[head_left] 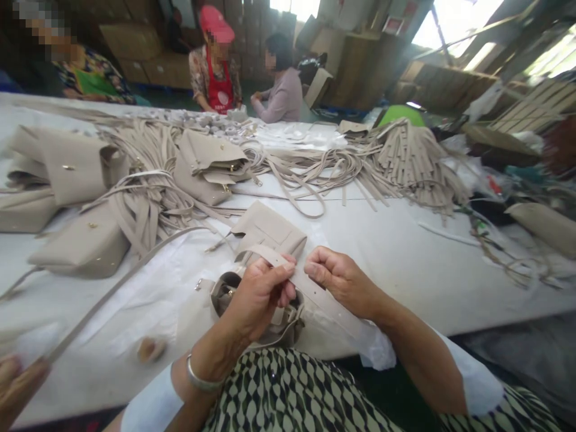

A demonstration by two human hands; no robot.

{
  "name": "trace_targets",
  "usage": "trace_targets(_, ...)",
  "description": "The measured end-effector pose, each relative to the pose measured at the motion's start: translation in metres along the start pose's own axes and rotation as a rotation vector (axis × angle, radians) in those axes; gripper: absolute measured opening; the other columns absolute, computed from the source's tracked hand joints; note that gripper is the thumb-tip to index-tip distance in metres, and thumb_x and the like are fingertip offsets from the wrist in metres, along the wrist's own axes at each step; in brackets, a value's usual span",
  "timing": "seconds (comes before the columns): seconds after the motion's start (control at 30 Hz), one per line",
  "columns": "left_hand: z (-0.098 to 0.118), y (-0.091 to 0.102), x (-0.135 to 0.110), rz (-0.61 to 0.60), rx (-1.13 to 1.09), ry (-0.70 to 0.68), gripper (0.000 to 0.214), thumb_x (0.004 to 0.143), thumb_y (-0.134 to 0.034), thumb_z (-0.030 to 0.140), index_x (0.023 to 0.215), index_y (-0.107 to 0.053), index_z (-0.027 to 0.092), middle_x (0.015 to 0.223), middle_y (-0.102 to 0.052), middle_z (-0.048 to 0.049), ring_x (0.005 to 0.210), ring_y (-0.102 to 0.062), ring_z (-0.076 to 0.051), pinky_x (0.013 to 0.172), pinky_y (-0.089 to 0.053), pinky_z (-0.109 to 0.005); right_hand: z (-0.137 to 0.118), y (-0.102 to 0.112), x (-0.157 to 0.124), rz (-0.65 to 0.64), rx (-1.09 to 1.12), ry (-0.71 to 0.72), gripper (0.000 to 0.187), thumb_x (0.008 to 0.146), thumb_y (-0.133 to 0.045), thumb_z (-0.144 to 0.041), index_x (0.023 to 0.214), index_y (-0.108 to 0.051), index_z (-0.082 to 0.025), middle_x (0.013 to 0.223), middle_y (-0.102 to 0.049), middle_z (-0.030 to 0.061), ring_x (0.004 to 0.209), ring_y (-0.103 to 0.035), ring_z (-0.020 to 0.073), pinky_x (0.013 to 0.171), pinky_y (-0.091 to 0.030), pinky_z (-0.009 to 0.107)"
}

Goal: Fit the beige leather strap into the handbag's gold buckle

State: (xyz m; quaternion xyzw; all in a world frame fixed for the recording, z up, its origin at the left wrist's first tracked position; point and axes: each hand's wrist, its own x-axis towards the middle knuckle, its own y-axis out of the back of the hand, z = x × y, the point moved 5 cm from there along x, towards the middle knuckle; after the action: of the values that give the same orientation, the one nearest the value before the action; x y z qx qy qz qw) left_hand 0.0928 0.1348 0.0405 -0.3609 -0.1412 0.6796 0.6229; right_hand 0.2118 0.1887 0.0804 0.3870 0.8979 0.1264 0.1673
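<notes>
My left hand (265, 294) pinches a beige strap (328, 306) between thumb and fingers. One end of the strap (263, 252) curls up past my fingers, and the rest slants down to the right toward my lap, with small holes along it. Closed in a pinch, my right hand (342, 279) is right beside the strap; whatever its fingertips hold is hidden. Below my left hand a beige handbag (294, 330) stands with its opening up, partly covered by my forearm. Just beyond my hands lies a beige bag flap (279, 231) with slits in it.
Several beige bags (85, 240) and bundles of straps (405, 156) lie on the white table (373, 240). A tape roll (150, 349) sits left of my forearm. Another person's hand (20, 384) holds a long strap at lower left. Several people are across the table.
</notes>
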Motion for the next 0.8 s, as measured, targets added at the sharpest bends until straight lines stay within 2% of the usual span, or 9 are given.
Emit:
trace_targets(0.13,-0.013,-0.012,0.008,-0.102,-0.055,0.081,0.019,0.075,-0.065,0.022,0.089,-0.054,0.015,0.051,-0.058,0.0022,0.039,-0.048,-0.005,0.042,-0.035,-0.013,0.008,0.009,-0.008,0.077,0.136,-0.028,0.032,0.086,-0.049,-0.047,0.077,-0.046,-0.017,0.061,-0.042,-0.0055,0.054,-0.036,0.0088,0.051,-0.03,0.022)
trace_targets(0.27,-0.016,-0.024,0.022,-0.043,-0.025,0.076,0.02,0.072,-0.065,0.017,0.088,-0.053,0.015,0.048,-0.056,0.0038,0.038,-0.046,-0.005,0.042,-0.034,-0.013,0.013,0.024,-0.016,0.174,0.197,-0.029,0.038,0.081,-0.054,-0.053,0.075,-0.047,-0.017,0.062,-0.041,-0.0054,0.056,-0.036,0.0088,0.052,-0.031,0.022)
trace_targets(0.33,-0.016,-0.036,0.028,-0.062,0.027,0.065,0.021,0.072,-0.066,0.018,0.088,-0.053,0.015,0.047,-0.056,0.0041,0.039,-0.046,-0.005,0.042,-0.033,-0.013,0.016,0.034,-0.022,0.211,0.251,-0.048,0.041,0.079,-0.056,-0.056,0.075,-0.047,-0.017,0.062,-0.042,-0.005,0.057,-0.036,0.0091,0.053,-0.031,0.022)
trace_targets(0.5,-0.024,-0.068,0.039,-0.204,0.252,0.081,0.033,0.07,-0.072,0.028,0.094,-0.055,0.014,0.056,-0.062,-0.0001,0.047,-0.052,-0.008,0.045,-0.036,-0.016,0.031,0.056,-0.05,0.302,0.41,-0.072,0.04,0.078,-0.059,-0.056,0.076,-0.047,-0.017,0.06,-0.042,-0.0058,0.052,-0.034,0.008,0.051,-0.028,0.022)
trace_targets(0.67,-0.043,-0.097,0.051,-0.371,0.399,0.137,0.035,0.069,-0.071,0.033,0.092,-0.056,0.011,0.058,-0.062,-0.0011,0.048,-0.051,-0.008,0.045,-0.035,-0.017,0.05,0.072,-0.09,0.515,0.399,-0.09,0.04,0.078,-0.059,-0.055,0.076,-0.049,-0.016,0.06,-0.044,-0.0059,0.051,-0.034,0.0071,0.049,-0.027,0.021)
trace_targets(0.8,-0.065,-0.126,0.054,-0.524,0.553,0.167,0.031,0.068,-0.066,0.031,0.089,-0.056,0.01,0.053,-0.061,-0.0007,0.044,-0.05,-0.009,0.042,-0.032,-0.017,0.065,0.073,-0.124,0.687,0.327,-0.125,0.04,0.078,-0.055,-0.055,0.074,-0.047,-0.017,0.058,-0.044,-0.0057,0.049,-0.034,0.0073,0.048,-0.028,0.021)
